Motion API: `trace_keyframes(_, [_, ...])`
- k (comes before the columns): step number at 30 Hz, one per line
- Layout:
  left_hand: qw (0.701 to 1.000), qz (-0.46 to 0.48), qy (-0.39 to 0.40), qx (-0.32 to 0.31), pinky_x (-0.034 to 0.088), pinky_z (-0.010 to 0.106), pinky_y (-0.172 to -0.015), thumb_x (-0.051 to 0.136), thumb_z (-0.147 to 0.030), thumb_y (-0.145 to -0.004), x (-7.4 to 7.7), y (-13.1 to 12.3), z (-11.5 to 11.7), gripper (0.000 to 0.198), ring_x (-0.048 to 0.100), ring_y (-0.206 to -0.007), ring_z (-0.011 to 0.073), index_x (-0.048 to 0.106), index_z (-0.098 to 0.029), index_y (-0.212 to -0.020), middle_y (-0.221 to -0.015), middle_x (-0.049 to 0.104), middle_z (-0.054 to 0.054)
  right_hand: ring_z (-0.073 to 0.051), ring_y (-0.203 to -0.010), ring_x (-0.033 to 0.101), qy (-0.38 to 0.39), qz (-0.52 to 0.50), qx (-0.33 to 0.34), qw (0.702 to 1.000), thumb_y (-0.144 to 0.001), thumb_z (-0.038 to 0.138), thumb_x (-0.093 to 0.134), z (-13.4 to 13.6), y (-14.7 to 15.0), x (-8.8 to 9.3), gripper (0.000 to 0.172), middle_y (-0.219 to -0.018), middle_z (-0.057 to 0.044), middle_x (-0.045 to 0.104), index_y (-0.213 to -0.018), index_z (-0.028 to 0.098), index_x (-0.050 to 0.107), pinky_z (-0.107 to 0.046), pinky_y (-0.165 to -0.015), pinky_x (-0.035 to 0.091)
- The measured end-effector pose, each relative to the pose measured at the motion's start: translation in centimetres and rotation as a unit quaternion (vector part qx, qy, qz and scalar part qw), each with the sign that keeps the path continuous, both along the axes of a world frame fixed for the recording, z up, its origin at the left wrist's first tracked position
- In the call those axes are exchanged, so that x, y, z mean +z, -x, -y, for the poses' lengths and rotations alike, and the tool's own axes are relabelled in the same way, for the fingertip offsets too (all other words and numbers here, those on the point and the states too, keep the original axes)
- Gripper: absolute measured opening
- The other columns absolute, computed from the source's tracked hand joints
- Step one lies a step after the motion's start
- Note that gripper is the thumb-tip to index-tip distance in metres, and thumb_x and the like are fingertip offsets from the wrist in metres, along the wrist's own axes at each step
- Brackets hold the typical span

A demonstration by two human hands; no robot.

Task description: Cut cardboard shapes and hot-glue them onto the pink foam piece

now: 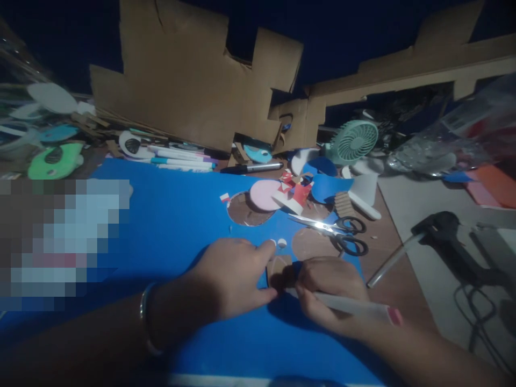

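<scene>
In the head view, my right hand [332, 285] is closed round a white marker pen [358, 308] with a pink-red end. Its tip points left, to a small brown cardboard piece [281, 265] that bears a faint curved line. My left hand [231, 274] holds this piece at its left side between thumb and fingers, against the blue sheet [173, 226]. Just above the cardboard lies a googly eye [282, 243]. Black-handled scissors [332, 228] rest half open beyond my right hand. My fingers and their shadow partly hide the cardboard and the pen's tip.
Several markers [183, 156], a pink paper oval [265, 194], red-and-white paper scraps [300, 196] and a green fan [355, 141] lie farther back. At right is a black glue gun [447, 242] with its cord. Cardboard sheets [189, 75] stand behind. A blurred-out patch covers the left.
</scene>
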State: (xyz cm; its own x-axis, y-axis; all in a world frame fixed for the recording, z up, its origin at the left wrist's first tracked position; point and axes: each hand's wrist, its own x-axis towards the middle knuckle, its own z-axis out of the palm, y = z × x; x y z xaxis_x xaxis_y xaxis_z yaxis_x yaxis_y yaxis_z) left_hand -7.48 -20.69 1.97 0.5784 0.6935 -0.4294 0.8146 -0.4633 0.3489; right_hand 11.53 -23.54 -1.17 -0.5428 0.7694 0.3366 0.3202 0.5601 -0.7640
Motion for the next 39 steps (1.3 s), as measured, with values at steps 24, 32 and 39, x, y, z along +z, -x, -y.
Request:
trace_keyframes(24, [1.0, -0.009, -0.005, -0.005, 0.04, 0.031, -0.055, 0.05, -0.054, -0.074, 0.0, 0.0, 0.0, 0.04, 0.061, -0.077, 0.0266, 0.05, -0.021, -0.097, -0.08, 0.065, 0.005, -0.008, -0.043, 0.038, 0.025, 0.026, -0.158, 0.987, -0.076, 0.015, 0.048, 0.5, -0.4, -1.1, 0.027, -0.047, 0.003, 0.04, -0.051, 0.019, 0.04, -0.024, -0.044, 0.027])
trace_keyframes(32, [1.0, -0.005, -0.011, -0.003, 0.04, 0.031, -0.056, 0.049, -0.051, -0.075, -0.1, 0.0, 0.2, 0.035, 0.062, -0.077, 0.0263, 0.05, -0.021, -0.094, -0.079, 0.065, 0.005, -0.009, -0.043, 0.042, 0.003, 0.028, -0.082, 0.996, -0.076, 0.011, 0.046, 0.5, -0.5, -0.8, 0.022, -0.049, 0.001, 0.045, -0.056, 0.019, 0.044, -0.024, -0.045, 0.028])
trace_keyframes(39, [1.0, -0.004, -0.009, -0.001, 0.041, 0.031, -0.057, 0.05, -0.052, -0.074, -0.1, 0.1, 0.1, 0.037, 0.062, -0.077, 0.0258, 0.05, -0.021, -0.095, -0.079, 0.065, 0.004, -0.01, -0.044, 0.043, 0.008, 0.019, -0.052, 0.998, -0.076, 0.011, 0.047, 0.4, -0.5, -0.5, 0.022, -0.049, 0.001, 0.046, -0.056, 0.019, 0.045, -0.024, -0.045, 0.031])
